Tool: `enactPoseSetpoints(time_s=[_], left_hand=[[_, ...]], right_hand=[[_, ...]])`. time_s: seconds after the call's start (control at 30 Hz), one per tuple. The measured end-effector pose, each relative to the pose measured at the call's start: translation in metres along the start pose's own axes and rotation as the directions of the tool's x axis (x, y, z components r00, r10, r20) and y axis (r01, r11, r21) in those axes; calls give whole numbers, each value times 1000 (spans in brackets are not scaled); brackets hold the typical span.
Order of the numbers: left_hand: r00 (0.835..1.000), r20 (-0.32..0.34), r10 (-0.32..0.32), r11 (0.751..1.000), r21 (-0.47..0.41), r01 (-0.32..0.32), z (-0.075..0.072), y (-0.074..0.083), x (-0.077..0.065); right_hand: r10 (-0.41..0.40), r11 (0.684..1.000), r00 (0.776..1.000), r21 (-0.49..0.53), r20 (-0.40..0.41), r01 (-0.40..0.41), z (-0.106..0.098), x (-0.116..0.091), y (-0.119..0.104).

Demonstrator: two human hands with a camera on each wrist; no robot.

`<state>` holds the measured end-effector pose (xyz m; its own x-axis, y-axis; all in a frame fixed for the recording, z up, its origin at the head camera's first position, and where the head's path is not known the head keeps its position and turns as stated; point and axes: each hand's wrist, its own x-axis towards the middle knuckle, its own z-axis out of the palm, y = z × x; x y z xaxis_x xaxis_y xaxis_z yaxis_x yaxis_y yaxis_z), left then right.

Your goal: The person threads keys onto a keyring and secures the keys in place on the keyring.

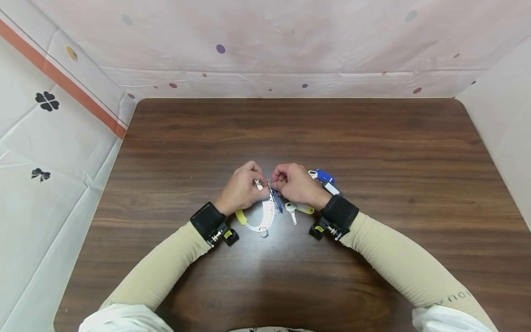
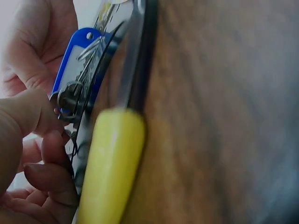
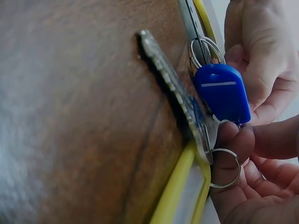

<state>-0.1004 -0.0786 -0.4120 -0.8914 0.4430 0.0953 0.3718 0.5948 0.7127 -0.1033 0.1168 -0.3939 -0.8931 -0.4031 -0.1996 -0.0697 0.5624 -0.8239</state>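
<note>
A large curved key holder with a yellow grip is between the two hands. My left hand pinches its upper end, with a small metal ring at the fingertips and a silver key beside them. My right hand faces it closely, thumb and finger pinched together on a key ring mostly hidden by the fingertips. A blue key tag lies against the right fingertips. Another small ring hangs at the holder's lower edge.
Near the right hand on the brown wooden table lie a silver key with a yellow tag, a blue tag with a key, and a black-edged tag. Pale patterned sheets border the table.
</note>
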Motion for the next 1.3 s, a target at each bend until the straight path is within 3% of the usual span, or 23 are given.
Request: enactPoseSetpoints(time_s=[0.3,0.63,0.8,1.03,1.3], left_hand=[[996,-78,54,998,14,-54,4,-1,-3],[995,-99,-23,1000,-22,21,5,-1,-2],[990,-115,-76,996,-48,71,5,0,-3],[989,-118,-88,995,-66,81,5,-1,-3],[989,-123,-80,997,-26,77,4,0,-5]], right_hand=[[-6,1000,1000,9,-2,6,0,1,2],[-76,997,996,-37,-51,74,-2,8,-2],[-145,981,986,-142,-77,133,-4,12,-7],[-230,929,972,-310,-50,204,-4,17,-16],[-380,815,923,-449,64,367,-4,19,-27]])
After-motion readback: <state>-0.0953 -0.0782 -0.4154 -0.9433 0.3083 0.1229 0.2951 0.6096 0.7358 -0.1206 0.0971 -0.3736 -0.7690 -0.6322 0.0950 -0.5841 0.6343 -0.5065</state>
